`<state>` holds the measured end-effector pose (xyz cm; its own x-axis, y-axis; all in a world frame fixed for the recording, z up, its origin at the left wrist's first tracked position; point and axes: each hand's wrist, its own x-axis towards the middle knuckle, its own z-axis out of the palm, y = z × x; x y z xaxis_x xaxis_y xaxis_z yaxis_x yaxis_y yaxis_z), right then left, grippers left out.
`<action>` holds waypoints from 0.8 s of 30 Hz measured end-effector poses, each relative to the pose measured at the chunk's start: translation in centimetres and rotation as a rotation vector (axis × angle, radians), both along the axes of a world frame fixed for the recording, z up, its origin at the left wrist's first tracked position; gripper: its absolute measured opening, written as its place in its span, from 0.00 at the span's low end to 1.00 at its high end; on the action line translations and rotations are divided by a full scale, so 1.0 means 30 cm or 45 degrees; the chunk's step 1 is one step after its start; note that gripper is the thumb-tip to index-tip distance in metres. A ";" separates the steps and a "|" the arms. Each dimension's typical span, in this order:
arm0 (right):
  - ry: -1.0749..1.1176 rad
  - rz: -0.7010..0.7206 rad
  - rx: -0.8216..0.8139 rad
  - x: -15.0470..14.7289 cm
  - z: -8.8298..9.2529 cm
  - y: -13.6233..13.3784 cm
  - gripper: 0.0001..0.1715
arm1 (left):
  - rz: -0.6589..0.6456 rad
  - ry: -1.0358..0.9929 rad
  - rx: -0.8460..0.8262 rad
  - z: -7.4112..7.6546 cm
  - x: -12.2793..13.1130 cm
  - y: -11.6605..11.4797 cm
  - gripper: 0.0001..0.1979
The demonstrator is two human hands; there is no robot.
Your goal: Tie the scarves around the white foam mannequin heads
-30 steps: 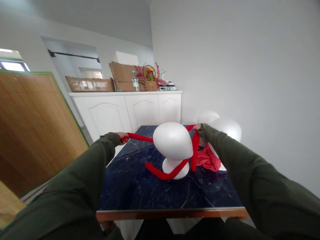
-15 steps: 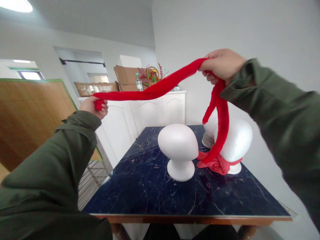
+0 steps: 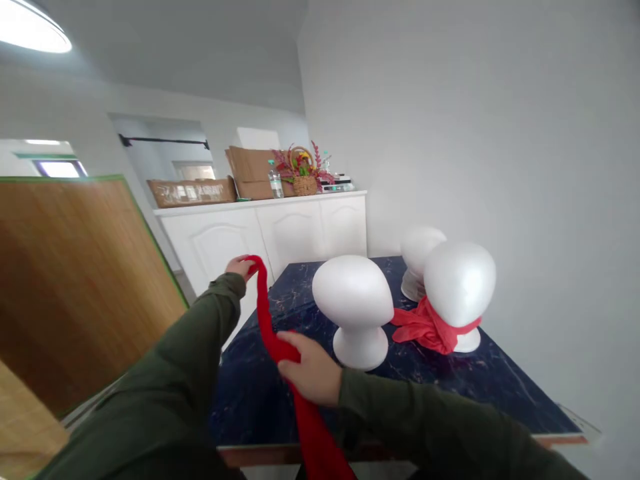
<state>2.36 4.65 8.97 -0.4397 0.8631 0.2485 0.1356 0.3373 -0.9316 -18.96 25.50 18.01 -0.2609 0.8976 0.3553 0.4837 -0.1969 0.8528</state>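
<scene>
Red, long cloth strip (image 3: 265, 320) runs from left hand (image 3: 243, 267) to right hand (image 3: 313, 370), fingers of both clamped on it, beside a white egg-shaped foam head (image 3: 351, 288). I'd keep it flat, untwisted.

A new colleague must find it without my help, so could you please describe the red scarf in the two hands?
Start from the dark blue marbled table. Toward its left side, the left hand and right hand hold the long red scarf. Unlike the paler red cloth around a white foam head, it goes around no head.
</scene>
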 end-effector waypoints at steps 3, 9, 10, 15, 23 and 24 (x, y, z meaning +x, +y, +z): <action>-0.063 -0.187 -0.036 -0.075 -0.153 0.135 0.32 | -0.031 0.000 -0.115 -0.099 0.093 0.048 0.18; -0.235 -0.111 -0.116 -0.073 -0.380 0.155 0.29 | -0.220 0.186 -0.283 -0.410 0.207 -0.010 0.23; -0.246 -0.080 -0.103 -0.065 -0.396 0.142 0.27 | -0.246 0.227 -0.282 -0.459 0.211 -0.030 0.24; -0.204 0.029 0.018 -0.014 -0.434 0.073 0.22 | -0.306 0.410 -0.222 -0.601 0.211 -0.119 0.30; 0.031 -1.307 0.094 0.250 -0.495 0.082 0.16 | -0.669 0.495 -0.202 -0.645 0.402 -0.341 0.38; 0.040 -1.404 0.142 0.294 -0.491 0.106 0.21 | -0.726 0.475 -0.178 -0.647 0.439 -0.365 0.39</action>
